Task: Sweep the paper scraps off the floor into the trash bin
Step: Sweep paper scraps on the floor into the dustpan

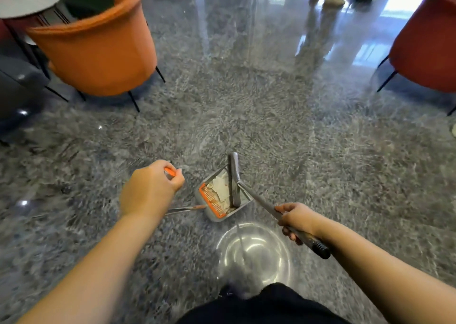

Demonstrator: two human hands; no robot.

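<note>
Left hand [150, 188] fisted with fingers curled tight, right hand [297, 221] likewise gripping, both bare forearms extended forward

Bright daylight from far windows glares off the polished floor [246, 116] upper right, shadows soft, whole view motion-blurred, edges bowed by the wide lens.

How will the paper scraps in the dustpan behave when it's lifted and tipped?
The scraps look thin and creased, so probably very light and floppy. They lie loose in the shallow dustpan, so a quick lift could flutter some out. With the broom resting over them, they may stay put.
</note>
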